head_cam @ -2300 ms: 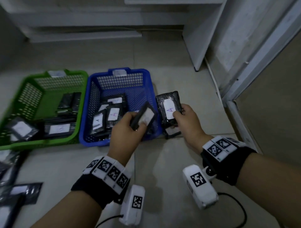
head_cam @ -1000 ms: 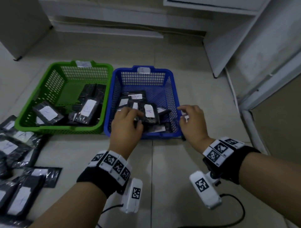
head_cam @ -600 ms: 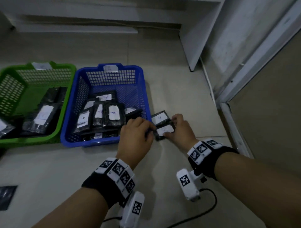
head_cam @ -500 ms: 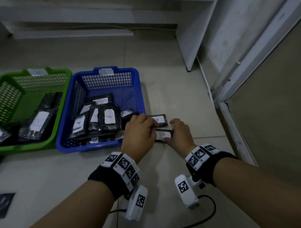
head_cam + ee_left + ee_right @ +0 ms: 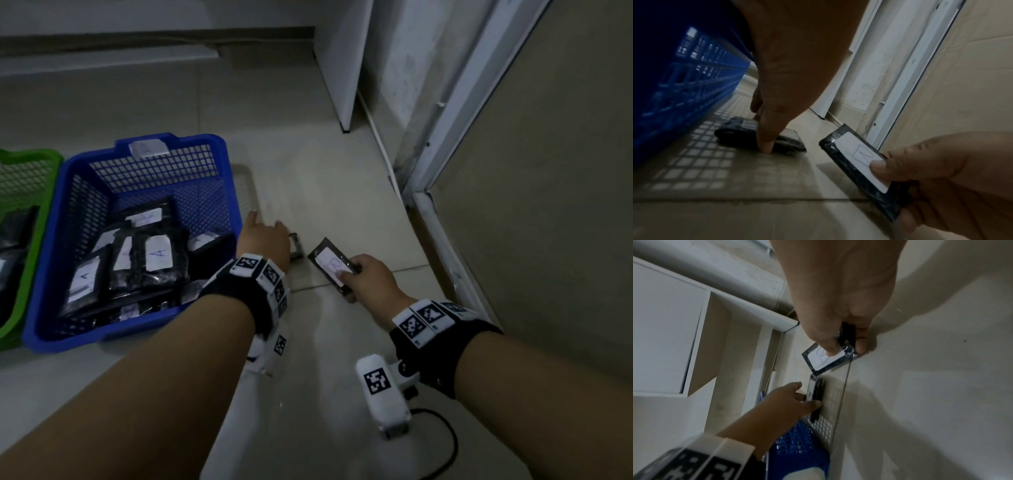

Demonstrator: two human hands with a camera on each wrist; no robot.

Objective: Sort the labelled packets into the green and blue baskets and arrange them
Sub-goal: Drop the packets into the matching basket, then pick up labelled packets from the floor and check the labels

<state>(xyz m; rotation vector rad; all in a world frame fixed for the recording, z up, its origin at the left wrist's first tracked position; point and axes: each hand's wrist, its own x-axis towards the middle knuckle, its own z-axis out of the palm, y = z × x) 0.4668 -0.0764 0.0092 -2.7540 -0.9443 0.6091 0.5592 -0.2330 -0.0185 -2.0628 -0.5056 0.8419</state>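
**Floor stock, right of the blue basket**

Tiled floor (image 5: 329, 178), pale, bounded at right by a white door frame (image 5: 445, 144).

- Blue basket (image 5: 51, 274): holds black packets labelled A. Green basket (image 5: 20, 161) stands touching its left side, partly out of view.
- Right hand (image 5: 368, 279): pinches a labelled packet (image 5: 330, 265) lifted off the floor, thumb on its white label. Half a second ago that packet lay flat under both hands.
- Left hand (image 5: 263, 240): fingers curl round a second packet (image 5: 760, 138) on the floor just beside the basket wall; grip not yet a lift.

Judgement: the floor pair is now split, one packet per hand, ready for sorting. Letter on the raised label is unclear.

Clearance: open floor toward the door frame; the basket wall crowds the left hand.
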